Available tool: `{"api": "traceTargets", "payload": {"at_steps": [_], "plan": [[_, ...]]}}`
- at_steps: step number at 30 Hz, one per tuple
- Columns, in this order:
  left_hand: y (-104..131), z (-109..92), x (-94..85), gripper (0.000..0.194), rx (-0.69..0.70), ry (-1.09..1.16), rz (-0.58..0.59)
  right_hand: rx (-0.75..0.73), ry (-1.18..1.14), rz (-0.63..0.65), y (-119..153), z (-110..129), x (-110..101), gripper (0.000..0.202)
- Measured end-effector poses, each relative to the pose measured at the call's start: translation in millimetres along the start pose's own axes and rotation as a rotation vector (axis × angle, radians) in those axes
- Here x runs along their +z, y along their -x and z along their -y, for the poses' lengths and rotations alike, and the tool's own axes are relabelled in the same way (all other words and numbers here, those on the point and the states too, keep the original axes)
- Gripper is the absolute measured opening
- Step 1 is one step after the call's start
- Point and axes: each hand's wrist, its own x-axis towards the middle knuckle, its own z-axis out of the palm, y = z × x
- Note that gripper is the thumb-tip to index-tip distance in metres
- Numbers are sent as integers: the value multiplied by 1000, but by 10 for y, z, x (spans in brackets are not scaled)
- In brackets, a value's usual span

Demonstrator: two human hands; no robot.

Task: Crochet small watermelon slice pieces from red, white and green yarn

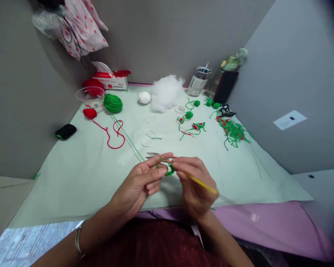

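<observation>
Between thumb and fingers, my left hand [140, 180] pinches a small green crochet piece [169, 170] that curves like a ring. A green strand runs from it to the green yarn ball [113, 103] at the back left. Closed round a crochet hook with a yellow handle [200, 183], my right hand [196, 183] meets the green piece from the right. The hook's tip is hidden at the fingers. Just beyond both hands lies a pair of scissors [153, 154], partly covered by my fingers.
Red yarn [89, 113] and a black spool [66, 132] lie left. White stuffing [167, 92] sits at the back beside a white ball [144, 98]. Small green crochet pieces [195, 127] and yarn scraps [235, 132] lie right. A pen jar [197, 83], phone [225, 87] and bottle [231, 62] stand behind.
</observation>
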Motion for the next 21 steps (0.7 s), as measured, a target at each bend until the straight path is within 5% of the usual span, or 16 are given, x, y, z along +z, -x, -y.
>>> {"api": "traceTargets", "payload": {"at_steps": [5, 11, 21], "plan": [[10, -69, -48, 18, 68, -90, -38, 388, -479, -95, -152, 58, -57, 17], [19, -15, 10, 26, 167, -219, 34, 239, -331, 75, -95, 91, -8, 18], [18, -47, 34, 39, 128, -179, -83, 271, -438, 11, -116, 98, 32, 18]]}}
